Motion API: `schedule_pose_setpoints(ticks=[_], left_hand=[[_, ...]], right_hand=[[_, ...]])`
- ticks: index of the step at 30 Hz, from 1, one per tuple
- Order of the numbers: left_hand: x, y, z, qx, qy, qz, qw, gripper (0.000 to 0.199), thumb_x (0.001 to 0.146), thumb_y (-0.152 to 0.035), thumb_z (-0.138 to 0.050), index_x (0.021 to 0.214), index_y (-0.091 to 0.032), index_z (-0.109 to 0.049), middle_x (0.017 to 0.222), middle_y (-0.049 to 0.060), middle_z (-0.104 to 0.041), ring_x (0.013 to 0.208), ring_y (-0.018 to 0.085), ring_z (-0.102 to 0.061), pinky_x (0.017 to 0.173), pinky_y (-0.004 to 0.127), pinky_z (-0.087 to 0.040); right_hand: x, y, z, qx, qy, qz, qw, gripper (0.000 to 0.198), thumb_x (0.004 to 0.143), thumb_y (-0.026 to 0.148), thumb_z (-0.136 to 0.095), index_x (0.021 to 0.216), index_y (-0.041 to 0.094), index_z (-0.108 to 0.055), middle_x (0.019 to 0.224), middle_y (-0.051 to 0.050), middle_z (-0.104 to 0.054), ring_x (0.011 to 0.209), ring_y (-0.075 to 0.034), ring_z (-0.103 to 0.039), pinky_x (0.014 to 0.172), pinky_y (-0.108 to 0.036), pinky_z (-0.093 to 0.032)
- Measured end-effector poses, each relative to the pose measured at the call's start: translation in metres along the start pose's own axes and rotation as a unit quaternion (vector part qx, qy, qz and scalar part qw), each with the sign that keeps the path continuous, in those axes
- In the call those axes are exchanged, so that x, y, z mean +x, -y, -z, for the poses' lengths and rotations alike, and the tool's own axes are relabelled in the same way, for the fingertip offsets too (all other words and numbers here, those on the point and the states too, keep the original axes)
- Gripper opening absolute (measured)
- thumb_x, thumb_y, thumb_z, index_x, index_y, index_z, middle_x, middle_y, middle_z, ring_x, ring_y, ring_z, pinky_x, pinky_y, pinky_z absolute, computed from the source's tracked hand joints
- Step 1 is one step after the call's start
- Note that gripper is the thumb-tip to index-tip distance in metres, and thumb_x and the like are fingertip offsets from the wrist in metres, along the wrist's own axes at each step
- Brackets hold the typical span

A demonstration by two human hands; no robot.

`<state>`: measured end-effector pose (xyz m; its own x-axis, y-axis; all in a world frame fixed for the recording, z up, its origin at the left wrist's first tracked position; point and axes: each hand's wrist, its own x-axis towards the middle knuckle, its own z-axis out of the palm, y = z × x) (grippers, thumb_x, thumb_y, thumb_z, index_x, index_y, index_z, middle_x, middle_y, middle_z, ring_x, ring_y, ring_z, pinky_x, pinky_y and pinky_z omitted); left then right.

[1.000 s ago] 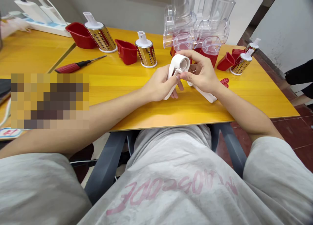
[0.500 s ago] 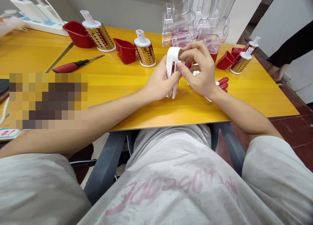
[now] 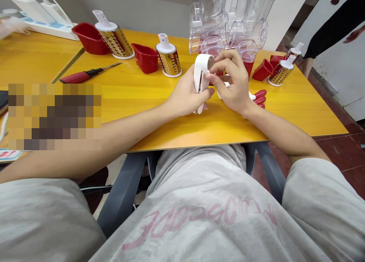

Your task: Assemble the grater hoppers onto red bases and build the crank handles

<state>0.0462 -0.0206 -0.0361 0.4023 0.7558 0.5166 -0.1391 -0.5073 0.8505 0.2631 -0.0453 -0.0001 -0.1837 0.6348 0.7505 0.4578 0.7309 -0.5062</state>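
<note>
My left hand (image 3: 186, 92) is wrapped round a white plastic part (image 3: 203, 61) with a rounded, looped top, held upright above the table. A narrow white strip (image 3: 204, 81) lies against its right side, with a thin dark gap between them. The left thumb presses near the strip's lower half. My right hand (image 3: 232, 77) is at the upper right of the part, thumb and fingertips pinched at the strip's top end. Behind the right wrist lie several red-tipped white pieces (image 3: 259, 98), partly hidden by that hand.
Clear plastic housings (image 3: 209, 22) on red bases stand behind my hands. Grater drums (image 3: 169, 60) and red hoppers (image 3: 145, 58) stand left and right on the yellow table (image 3: 159, 132). A red-handled screwdriver (image 3: 82, 76) lies left. A person (image 3: 327, 30) is at the far right.
The narrow strip has moved in against the larger white part, and its lower end no longer sticks out. My left thumb has shifted slightly lower. The person in the background has moved left.
</note>
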Motion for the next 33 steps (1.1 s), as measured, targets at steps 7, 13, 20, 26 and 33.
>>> schedule_pose_setpoints(ticks=[7, 13, 20, 26, 33], left_hand=[[0.003, 0.0, 0.002, -0.014, 0.05, 0.017, 0.999, 0.06, 0.108, -0.057, -0.103, 0.148, -0.029, -0.069, 0.115, 0.009, -0.089, 0.08, 0.03, -0.09, 0.06, 0.043, -0.079], [-0.002, -0.02, 0.003, -0.008, 0.082, 0.051, 0.995, 0.049, 0.107, -0.053, -0.098, 0.138, -0.029, -0.07, 0.096, 0.002, -0.083, 0.058, 0.028, -0.084, 0.05, 0.039, -0.074], [-0.003, -0.023, 0.0, 0.049, 0.021, -0.034, 0.998, 0.044, 0.109, -0.045, -0.098, 0.141, -0.026, -0.075, 0.108, 0.007, -0.09, 0.064, 0.025, -0.086, 0.06, 0.039, -0.078], [-0.01, -0.042, 0.002, 0.112, 0.034, 0.07, 0.991, 0.036, 0.115, -0.048, -0.093, 0.132, -0.024, -0.072, 0.112, 0.008, -0.094, 0.065, 0.024, -0.086, 0.054, 0.031, -0.069], [-0.014, -0.06, 0.001, 0.22, 0.051, 0.133, 0.965, 0.024, 0.118, -0.04, -0.084, 0.129, -0.023, -0.07, 0.111, 0.01, -0.093, 0.069, 0.028, -0.088, 0.062, 0.036, -0.067]], right_hand=[[-0.001, -0.021, -0.006, -0.029, 0.002, 0.034, 0.999, 0.087, 0.12, 0.105, -0.052, 0.158, 0.028, -0.069, 0.164, -0.015, -0.064, 0.143, -0.028, -0.078, 0.119, -0.049, -0.083], [0.002, -0.018, 0.0, 0.006, 0.066, 0.022, 0.998, 0.106, 0.117, 0.108, -0.056, 0.191, 0.032, -0.052, 0.184, -0.016, -0.067, 0.174, -0.035, -0.076, 0.144, -0.056, -0.074], [0.006, -0.017, -0.004, 0.063, 0.06, 0.004, 0.996, 0.109, 0.112, 0.113, -0.058, 0.18, 0.028, -0.065, 0.173, -0.013, -0.077, 0.162, -0.03, -0.082, 0.149, -0.057, -0.071], [0.014, -0.038, 0.003, 0.135, 0.126, -0.039, 0.982, 0.116, 0.105, 0.114, -0.071, 0.18, 0.027, -0.065, 0.165, -0.014, -0.081, 0.148, -0.028, -0.083, 0.14, -0.049, -0.075], [0.01, -0.041, 0.003, 0.201, 0.155, -0.082, 0.964, 0.107, 0.099, 0.108, -0.087, 0.164, 0.025, -0.069, 0.152, -0.011, -0.081, 0.137, -0.027, -0.079, 0.129, -0.047, -0.074]])
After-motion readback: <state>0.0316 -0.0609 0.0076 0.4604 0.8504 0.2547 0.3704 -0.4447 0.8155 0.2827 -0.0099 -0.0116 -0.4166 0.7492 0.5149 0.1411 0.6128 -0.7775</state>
